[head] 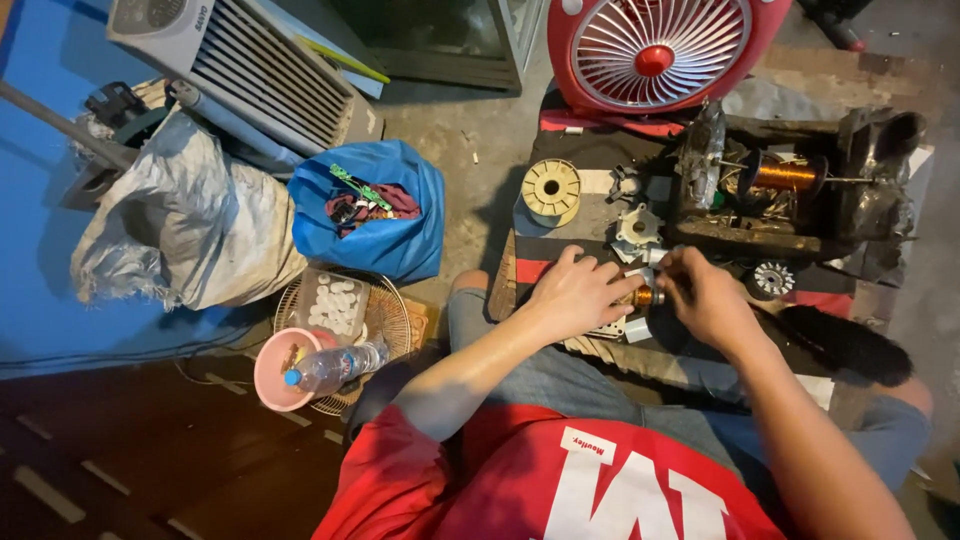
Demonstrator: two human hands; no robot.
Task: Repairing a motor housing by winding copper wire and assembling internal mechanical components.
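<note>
My left hand [575, 293] and my right hand [708, 298] meet over a low work board [545, 262] in front of my knees. Between them sits a small coil of copper wire [645, 296]; both hands have fingers closed around it. A white plastic motor part [637, 227] lies just beyond the hands. Further back, a dark winding machine [800, 200] carries a spool of copper wire [785, 176]. A cream-coloured empty reel [551, 190] lies flat at the board's far left.
A red fan [655, 50] stands behind the board. A blue bag [375, 210] of parts, a grey sack [190, 225], a white slatted appliance [255, 60], a pink bowl [280, 368], a plastic bottle [335, 367] and a wire fan guard [385, 315] lie left. A black brush [845, 345] rests at right.
</note>
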